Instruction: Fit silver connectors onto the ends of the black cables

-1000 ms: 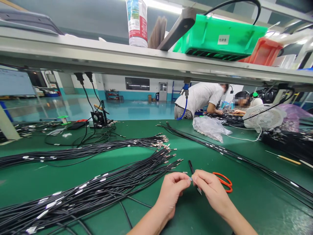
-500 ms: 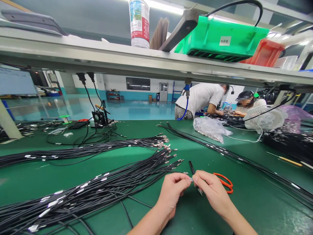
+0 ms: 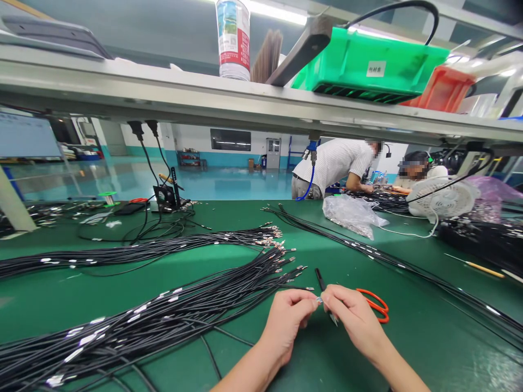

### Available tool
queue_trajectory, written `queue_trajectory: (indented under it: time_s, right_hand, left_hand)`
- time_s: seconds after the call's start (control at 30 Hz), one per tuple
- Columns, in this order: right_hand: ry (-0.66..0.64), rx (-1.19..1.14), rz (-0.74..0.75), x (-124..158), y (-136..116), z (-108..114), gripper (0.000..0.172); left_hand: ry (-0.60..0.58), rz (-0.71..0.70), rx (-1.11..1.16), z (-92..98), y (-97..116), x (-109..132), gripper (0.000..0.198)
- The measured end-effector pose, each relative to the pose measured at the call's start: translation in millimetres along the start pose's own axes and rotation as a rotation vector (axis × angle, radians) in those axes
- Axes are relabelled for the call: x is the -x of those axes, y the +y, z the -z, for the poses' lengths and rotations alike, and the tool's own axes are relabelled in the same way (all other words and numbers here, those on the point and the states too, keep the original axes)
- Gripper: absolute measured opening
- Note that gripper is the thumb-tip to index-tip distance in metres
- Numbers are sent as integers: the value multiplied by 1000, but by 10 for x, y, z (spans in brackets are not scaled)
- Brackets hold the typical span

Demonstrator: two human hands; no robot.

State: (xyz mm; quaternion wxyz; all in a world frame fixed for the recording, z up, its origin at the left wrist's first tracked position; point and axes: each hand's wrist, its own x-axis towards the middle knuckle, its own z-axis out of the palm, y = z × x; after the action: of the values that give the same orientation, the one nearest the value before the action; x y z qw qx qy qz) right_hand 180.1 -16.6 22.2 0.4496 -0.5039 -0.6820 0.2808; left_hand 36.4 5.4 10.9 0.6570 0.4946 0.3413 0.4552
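Observation:
Between the fingertips of both hands is a small shiny, clear-looking piece (image 3: 319, 300), mostly covered by the fingers. My left hand (image 3: 288, 321) pinches it from the left, thumb and forefinger together. From the right, my right hand (image 3: 353, 316) pinches at the same piece. A black pen-like tool (image 3: 320, 279) lies just beyond the fingertips, and a pointed metal tip shows below them. Orange-handled scissors (image 3: 382, 307) lie beside my right hand, partly hidden by it. Left of my hands spreads a bundle of black cables (image 3: 196, 305) with metal ends and white labels.
Another cable bundle (image 3: 134, 249) lies farther back; a long one (image 3: 368, 251) runs along the right. A plastic bag (image 3: 353, 215), a white fan (image 3: 443, 196) and a yellow-handled pick (image 3: 484, 269) are to the right. Overhead, a shelf (image 3: 163, 90) crosses the view. Two people work beyond.
Both hands stay in nearly the same place, with the small piece a little more visible between the fingertips. The seated person at the far right has shifted their head slightly.

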Motion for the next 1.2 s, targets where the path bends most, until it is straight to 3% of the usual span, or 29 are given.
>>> queue_trajectory:
  time_s: [0.23,0.33,0.43,0.6,0.73,0.83,0.9,1.0,1.1,1.2]
  right_hand:
    - [51,50,-64,-42,18,54,31]
    - [70,154,-143,-87,159,137,27]
    - [-24,220,-203,-104,318,222,24]
    - [-56,261,-176,-109,385,276,17]
    - [-85,378,-42,-107,410,125,16]
    - [-91,572,89,-87,467,-63,37]
    - [-123,653,117,-77,474,-158,42]
    - [-159,710,105,-83,422,-204,31]
    - [-160,745,65,-105,353,-187,22]
    - [-133,729,89,-123,325,-170,20]
  left_hand:
    - [-108,16,-83,23,1,-32,20]
    - [-92,-100,-420,63,-27,-52,22]
    - [-80,-205,-785,105,-113,-20,23]
    - [-352,-117,-860,16,-355,87,4]
    - [-411,-125,-857,-194,-496,74,16]
    - [-435,-135,-879,-285,-542,34,18]
    - [-447,-139,-903,-271,-532,20,15]
    - [-471,-149,-935,-136,-396,16,15]
    - [-317,-185,-1097,89,-106,-13,14]
    - [11,-144,-1332,318,162,-107,12]
